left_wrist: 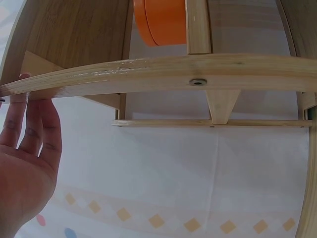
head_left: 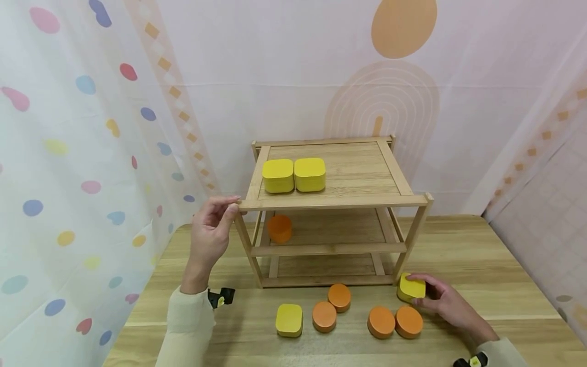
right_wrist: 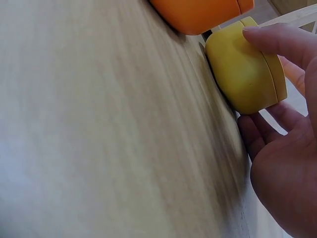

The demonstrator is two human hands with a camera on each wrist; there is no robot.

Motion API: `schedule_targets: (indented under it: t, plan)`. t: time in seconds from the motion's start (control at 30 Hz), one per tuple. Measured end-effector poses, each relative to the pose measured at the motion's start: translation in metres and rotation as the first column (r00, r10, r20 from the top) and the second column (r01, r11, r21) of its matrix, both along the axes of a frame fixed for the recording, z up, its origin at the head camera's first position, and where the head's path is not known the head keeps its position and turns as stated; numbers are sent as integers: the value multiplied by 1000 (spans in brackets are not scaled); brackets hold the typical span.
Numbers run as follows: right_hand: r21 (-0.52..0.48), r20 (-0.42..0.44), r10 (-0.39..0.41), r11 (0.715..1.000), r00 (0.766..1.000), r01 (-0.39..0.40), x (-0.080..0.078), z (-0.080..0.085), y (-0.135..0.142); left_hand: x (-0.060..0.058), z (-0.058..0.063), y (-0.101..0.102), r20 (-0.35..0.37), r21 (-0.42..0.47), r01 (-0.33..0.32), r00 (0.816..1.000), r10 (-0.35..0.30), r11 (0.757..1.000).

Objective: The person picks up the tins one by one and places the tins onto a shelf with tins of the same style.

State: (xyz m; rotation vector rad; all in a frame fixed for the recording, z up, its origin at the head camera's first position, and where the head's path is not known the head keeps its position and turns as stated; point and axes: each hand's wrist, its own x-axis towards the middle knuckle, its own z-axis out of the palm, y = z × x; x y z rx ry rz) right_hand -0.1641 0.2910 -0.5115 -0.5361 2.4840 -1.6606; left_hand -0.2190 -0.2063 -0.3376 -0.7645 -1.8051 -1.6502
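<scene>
My left hand [head_left: 212, 232] pinches the upper left front corner of a wooden shelf rack [head_left: 330, 203], thumb in front. In the left wrist view its fingers [left_wrist: 33, 124] go behind the rail. At the right front leg of the rack, my right hand [head_left: 442, 300] grips a yellow rounded-square box [head_left: 411, 288] low at the table. The right wrist view shows thumb and fingers on either side of that yellow box [right_wrist: 242, 69], with an orange round box [right_wrist: 198, 12] close by. Two more yellow boxes [head_left: 293, 176] sit side by side on the top shelf's left.
One orange round box [head_left: 279, 228] stands on the middle shelf at left. In front of the rack, on the wooden table [head_left: 257, 336], are another yellow box [head_left: 289, 320], an orange pair [head_left: 324, 316] at centre and a second orange pair [head_left: 381, 322] further right. A patterned curtain [head_left: 284, 76] hangs behind.
</scene>
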Motion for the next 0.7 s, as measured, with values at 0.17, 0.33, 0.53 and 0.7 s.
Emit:
schedule_targets:
  t: [0.17,0.33,0.53,0.7]
  plan:
    - [6,-8,-8,1000,1000,8,1,1,-1,0,0,0,8,3,2,1000,-2,1000]
    - [14,-14,-16,1000,1000,16,1,1,-1,-1,0,0,7,-3,0,1000,0,1000]
    - [35,-7,-35,999,999,35,1,3,0,-1,0,0,1,9,8,1000,-8,1000]
    - [61,-1,-60,996,998,60,3,4,1,0,0,0,3,2,-6,1000,6,1000]
